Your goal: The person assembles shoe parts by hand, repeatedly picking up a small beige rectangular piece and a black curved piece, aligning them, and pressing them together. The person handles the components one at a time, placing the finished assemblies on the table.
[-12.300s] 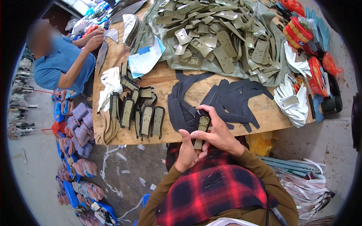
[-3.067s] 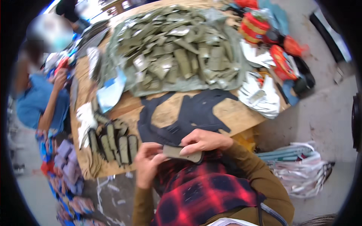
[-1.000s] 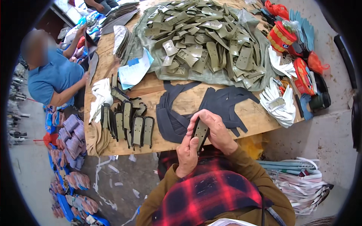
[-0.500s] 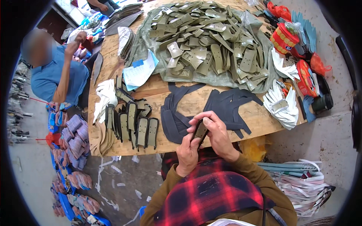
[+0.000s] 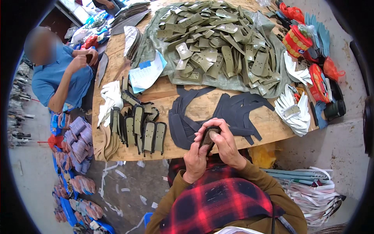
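Bundles (image 5: 79, 134) of purple striped material lie on the floor at far left, beside a co-worker in a blue shirt (image 5: 62, 80), whose two hands are raised close together. On the near left corner of the wooden desk (image 5: 272, 126) sit tan strips (image 5: 106, 144), with white pieces (image 5: 111, 99) behind them. Just to their right stands a cluster of black-edged plates (image 5: 149, 134), and a paper sheet (image 5: 148, 72) lies behind. Dark strips (image 5: 181, 117) spread across the middle. The left hand (image 5: 195, 162) has its grip pinching the lower end of an olive plate (image 5: 207, 139) with dark edges, held tilted in front of the desk's near edge. The right hand (image 5: 226, 143) curls its grip around the upper end, thumb pressed on the face. Beyond, loose olive plates (image 5: 224, 43) form a heap; more white pieces (image 5: 294, 113) lie at right, near a red tub (image 5: 297, 41).
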